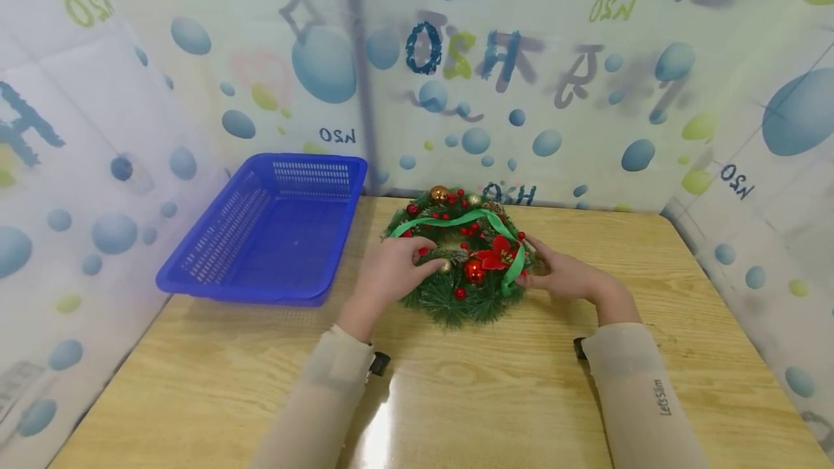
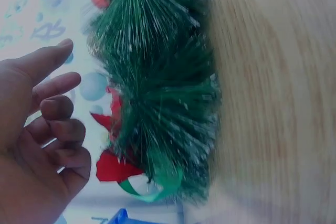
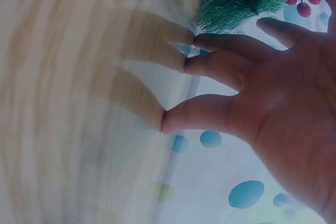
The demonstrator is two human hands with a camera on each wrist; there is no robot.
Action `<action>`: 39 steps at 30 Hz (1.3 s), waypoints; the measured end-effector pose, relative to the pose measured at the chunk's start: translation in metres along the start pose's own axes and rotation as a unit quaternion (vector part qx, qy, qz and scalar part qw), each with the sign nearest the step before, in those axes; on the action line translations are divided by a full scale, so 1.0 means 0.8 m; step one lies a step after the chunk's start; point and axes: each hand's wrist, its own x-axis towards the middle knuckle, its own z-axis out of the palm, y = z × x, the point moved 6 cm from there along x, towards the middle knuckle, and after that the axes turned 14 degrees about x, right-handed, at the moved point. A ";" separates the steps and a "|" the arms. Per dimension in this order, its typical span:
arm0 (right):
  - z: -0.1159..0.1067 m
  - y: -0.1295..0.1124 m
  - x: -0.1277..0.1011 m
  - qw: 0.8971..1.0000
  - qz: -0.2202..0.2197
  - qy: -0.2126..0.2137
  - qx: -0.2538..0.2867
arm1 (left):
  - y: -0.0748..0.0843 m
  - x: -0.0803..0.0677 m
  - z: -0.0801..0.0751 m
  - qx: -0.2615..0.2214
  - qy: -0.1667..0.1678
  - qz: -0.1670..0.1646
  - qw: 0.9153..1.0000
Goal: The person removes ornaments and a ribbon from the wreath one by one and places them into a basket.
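Hovering over wreath (image 1: pixel 449 304), L hand (image 1: pixel 393 266) loosely curled; R hand (image 1: pixel 565 275) spread, touching tbl (image 1: pixel 482 396) nearby.

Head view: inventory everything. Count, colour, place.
wreath: 1, green, on table
ribbon: 1, green, on wreath
flower: 1+, red, on wreath
balls: several, red and gold, on wreath
berries: several, red, on wreath
basket: 1, blue, left of wreath
table: 1, light brown, under wreath
walls: 3, white with spots, behind and beside table
small parts: 2, black, at cuffs
sleeves: 2, cream, on arms
left hand: 1, bare, at wreath's left
right hand: 1, bare, at wreath's right
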 end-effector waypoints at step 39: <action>0.000 0.002 -0.001 1.000 0.008 0.002 0.011 | -0.086 0.104 0.013 -0.136 -0.065 -0.203 0.968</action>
